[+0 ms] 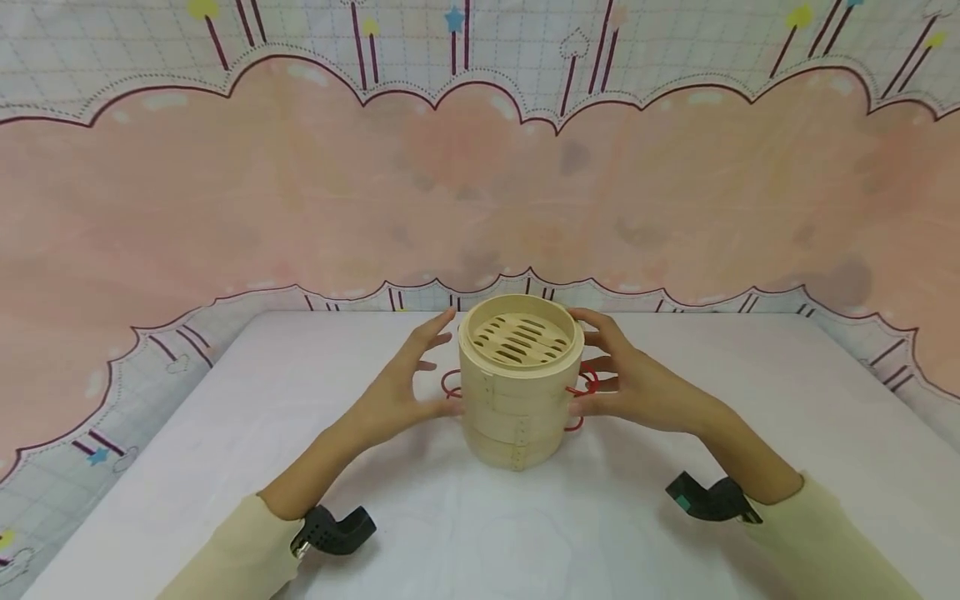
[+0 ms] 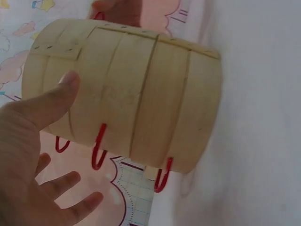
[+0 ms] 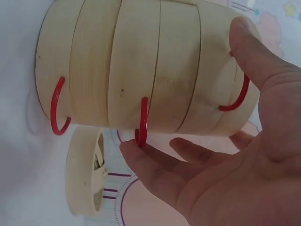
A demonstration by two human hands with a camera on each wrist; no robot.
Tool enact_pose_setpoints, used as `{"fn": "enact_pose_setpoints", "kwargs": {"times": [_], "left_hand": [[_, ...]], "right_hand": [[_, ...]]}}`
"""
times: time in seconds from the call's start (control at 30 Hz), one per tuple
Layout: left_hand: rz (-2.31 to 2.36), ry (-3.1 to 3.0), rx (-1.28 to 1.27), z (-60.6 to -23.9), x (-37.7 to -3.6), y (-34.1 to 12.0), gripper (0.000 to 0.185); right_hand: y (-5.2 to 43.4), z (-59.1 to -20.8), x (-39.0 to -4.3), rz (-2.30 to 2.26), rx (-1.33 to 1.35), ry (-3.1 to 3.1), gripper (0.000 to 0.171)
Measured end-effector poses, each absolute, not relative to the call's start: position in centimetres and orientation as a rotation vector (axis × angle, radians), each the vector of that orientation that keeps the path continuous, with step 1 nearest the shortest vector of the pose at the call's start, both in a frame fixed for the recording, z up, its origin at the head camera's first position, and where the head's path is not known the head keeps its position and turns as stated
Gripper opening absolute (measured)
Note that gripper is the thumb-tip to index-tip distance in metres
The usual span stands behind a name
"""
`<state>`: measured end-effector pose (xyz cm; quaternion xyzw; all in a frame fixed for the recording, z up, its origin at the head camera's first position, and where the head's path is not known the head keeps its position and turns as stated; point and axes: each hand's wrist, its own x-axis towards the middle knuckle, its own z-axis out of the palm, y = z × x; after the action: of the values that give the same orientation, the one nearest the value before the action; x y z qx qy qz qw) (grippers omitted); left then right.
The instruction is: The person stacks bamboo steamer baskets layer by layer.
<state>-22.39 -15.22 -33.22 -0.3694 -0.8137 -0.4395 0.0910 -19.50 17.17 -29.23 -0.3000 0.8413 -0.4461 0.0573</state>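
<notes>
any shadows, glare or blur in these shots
Head: soft shadows on the white table beside the left hand and right hand, no strong glare; left wrist: slightly soft, grain faint on the bamboo steamer; right wrist: also soft, red loops distinct.

One bamboo steamer stack (image 1: 517, 412) is seen. Two hands are counted at the stack's sides: left hand (image 1: 393, 396), right hand (image 1: 641, 383). Three red loops (image 2: 99, 145) are counted on the stack's left, three on its right. One separate round bamboo piece (image 3: 79, 174) is seen beyond the stack. Two black wrist cameras (image 1: 341, 532) are counted on its near side.
</notes>
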Motion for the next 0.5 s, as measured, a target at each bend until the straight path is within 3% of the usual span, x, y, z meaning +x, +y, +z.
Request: {"fn": "enact_pose_setpoints", "kwargs": {"times": [0.5], "left_hand": [[-1.419,-2.450,-1.058,-33.0,-22.3,-13.6,0.107]], "right_hand": [[17.8,-29.1,-19.3,-1.275,-0.901,2.594,0.087]]}}
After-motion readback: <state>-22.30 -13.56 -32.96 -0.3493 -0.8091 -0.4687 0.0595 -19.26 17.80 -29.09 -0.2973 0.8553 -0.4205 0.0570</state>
